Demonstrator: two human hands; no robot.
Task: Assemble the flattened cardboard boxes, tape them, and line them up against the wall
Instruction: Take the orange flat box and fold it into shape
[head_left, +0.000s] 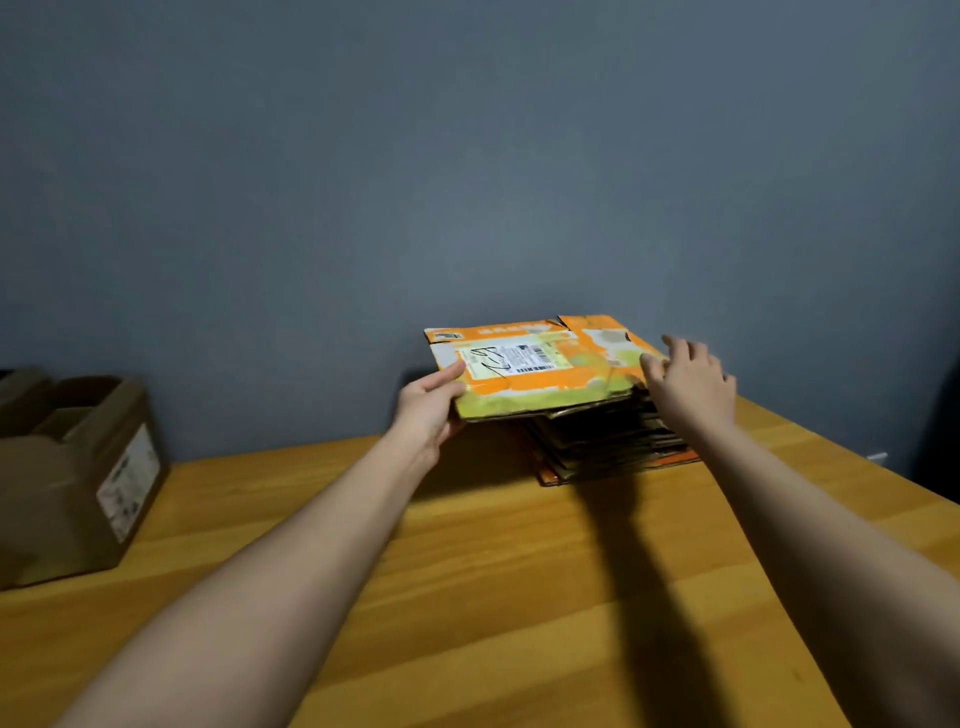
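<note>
Both arms reach out over the wooden table (467, 597) toward the stack of flat boxes (613, 441), which sits at the table's far edge, right up against the grey wall (467, 156).

Top flat box (535, 364), orange and yellow w/ a white shipping label (514, 358), is tipped up off the stack at its left end; its right end is down on the pile.

Left hand (431, 410) is at the stack's left side, clamped on that top box: thumb lies on the upper face near the label, fingers go underneath.

Right hand (691, 379) is at the stack's right side, fingers spread apart and loose, tips at the top box's right edge. Can't tell if they touch it; a bit blurred.

Far left of the stack, well apart from it, a brown open-topped carton (78, 478) w/ a white label stands on the table near the wall.
</note>
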